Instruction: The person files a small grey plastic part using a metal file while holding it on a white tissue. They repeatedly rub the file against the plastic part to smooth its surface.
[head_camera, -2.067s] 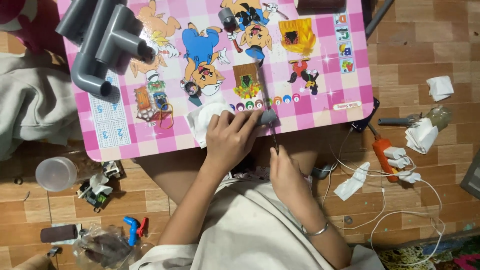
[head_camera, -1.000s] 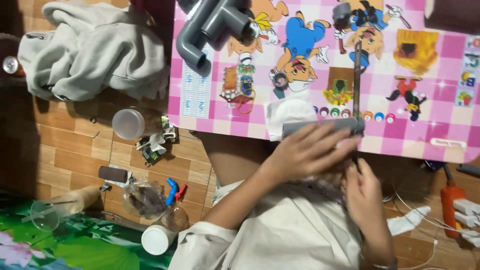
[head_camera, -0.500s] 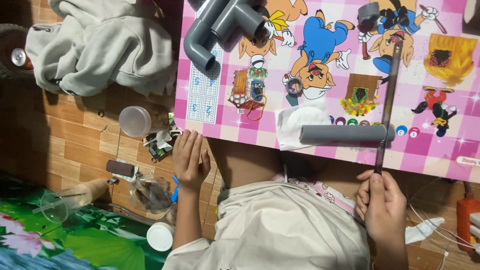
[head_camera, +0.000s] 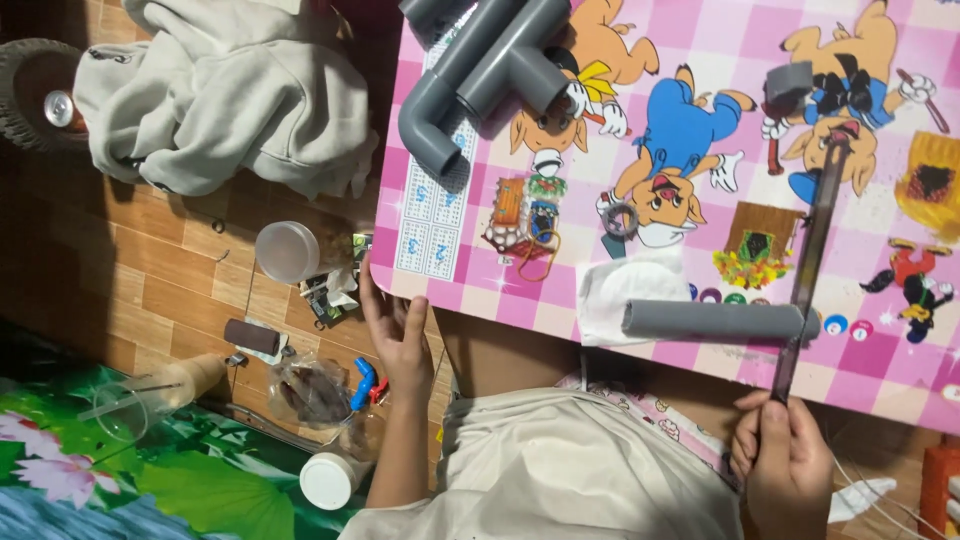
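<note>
Right hand (head_camera: 785, 455) fist-wrapped round blade (head_camera: 808, 265), which crosses pipe (head_camera: 715, 321) ahead, prob. for sawing. Left hand (head_camera: 398, 335) spread, gripping desk (head_camera: 690, 160) edge, steadying it.

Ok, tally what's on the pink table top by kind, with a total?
Grey pipe pieces: 3, namely the jointed pipe assembly, the straight pipe and the short pipe stub
White cloth: 1
Metal ring: 1
Long dark blade: 1, held by the right hand
Total: 6
</note>
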